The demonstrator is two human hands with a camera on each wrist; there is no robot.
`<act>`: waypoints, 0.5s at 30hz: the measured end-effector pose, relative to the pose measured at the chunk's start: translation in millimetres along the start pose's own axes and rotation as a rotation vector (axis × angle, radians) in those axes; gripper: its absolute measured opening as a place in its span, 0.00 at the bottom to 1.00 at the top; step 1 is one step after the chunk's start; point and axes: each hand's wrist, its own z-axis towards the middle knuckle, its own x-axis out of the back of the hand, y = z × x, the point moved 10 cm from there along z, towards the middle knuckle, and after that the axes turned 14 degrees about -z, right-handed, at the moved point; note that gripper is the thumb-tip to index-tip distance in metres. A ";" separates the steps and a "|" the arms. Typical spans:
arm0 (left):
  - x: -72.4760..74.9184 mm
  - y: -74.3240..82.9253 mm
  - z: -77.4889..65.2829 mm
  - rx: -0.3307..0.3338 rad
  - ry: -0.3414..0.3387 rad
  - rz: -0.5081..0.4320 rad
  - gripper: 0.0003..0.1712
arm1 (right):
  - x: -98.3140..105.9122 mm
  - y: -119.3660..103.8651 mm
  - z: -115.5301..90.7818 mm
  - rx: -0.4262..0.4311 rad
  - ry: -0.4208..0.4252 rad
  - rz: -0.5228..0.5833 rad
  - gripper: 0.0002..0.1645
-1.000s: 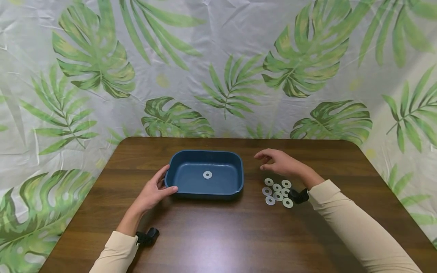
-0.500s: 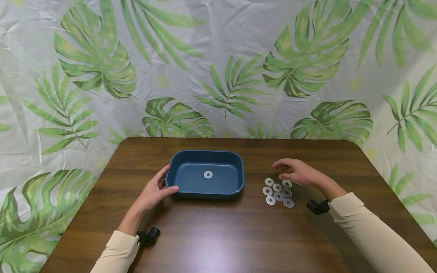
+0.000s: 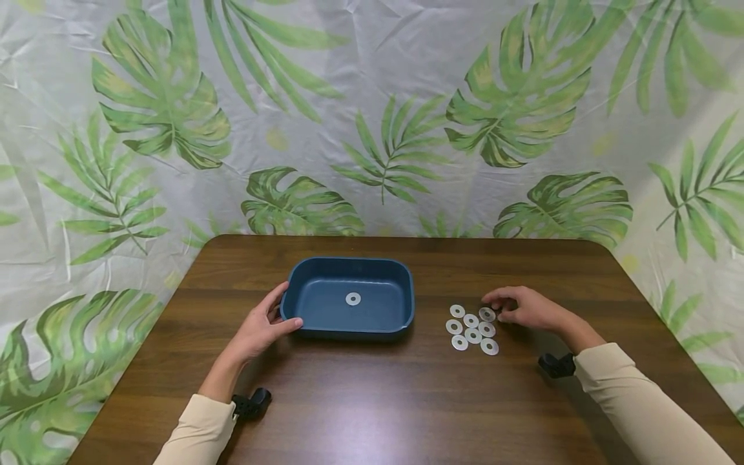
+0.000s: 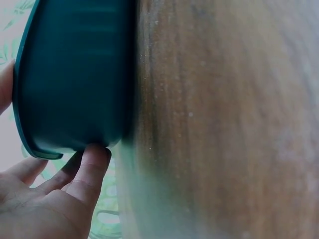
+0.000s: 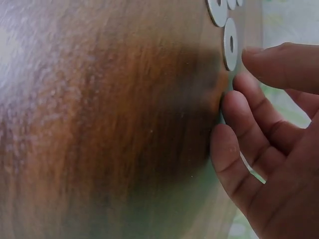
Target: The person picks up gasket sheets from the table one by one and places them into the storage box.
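Note:
A blue rectangular dish (image 3: 349, 332) sits on the wooden table, with one flat metal washer (image 3: 352, 299) lying on its floor. My left hand (image 3: 258, 327) holds the dish's left end, thumb at the front rim and fingers against the end wall. In the left wrist view, fingertips (image 4: 94, 157) press on the dark wall of the dish (image 4: 75, 74). Several washers (image 3: 473, 336) lie in a loose group right of the dish. My right hand (image 3: 531, 310) is low at the group's far right, fingers loosely bent, tips right by a washer (image 3: 487, 314). In the right wrist view, nothing shows between thumb and fingers.
The brown wooden table (image 3: 349, 400) runs back to a white cloth (image 3: 401, 58) printed with green leaves. Each wrist wears a black camera, one at the left wrist (image 3: 252, 403) and one at the right (image 3: 557, 365).
My right hand has moved right and toward me, from near the dish down to the far-right washer. The left hand and the dish have stayed put.

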 end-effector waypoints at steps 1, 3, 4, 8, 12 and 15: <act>-0.2 0.0 0.1 0.000 -0.001 -0.002 0.50 | -0.2 0.3 -0.4 0.000 0.002 -0.001 0.22; -0.6 0.0 0.2 0.000 -0.004 -0.005 0.50 | -0.6 0.6 -0.7 0.000 0.006 -0.002 0.22; -0.7 0.1 0.2 0.000 -0.005 -0.006 0.50 | -0.9 0.5 -0.7 0.000 0.007 -0.004 0.21; -0.3 0.6 0.3 0.001 -0.002 -0.001 0.50 | -3.1 -0.3 0.8 0.001 0.008 -0.036 0.20; 0.1 0.9 0.1 0.005 0.003 0.012 0.50 | -5.9 -0.1 4.7 -0.006 0.014 -0.080 0.18; -0.2 1.1 -0.3 0.005 0.003 0.018 0.50 | -7.6 0.3 7.8 -0.008 0.019 -0.105 0.17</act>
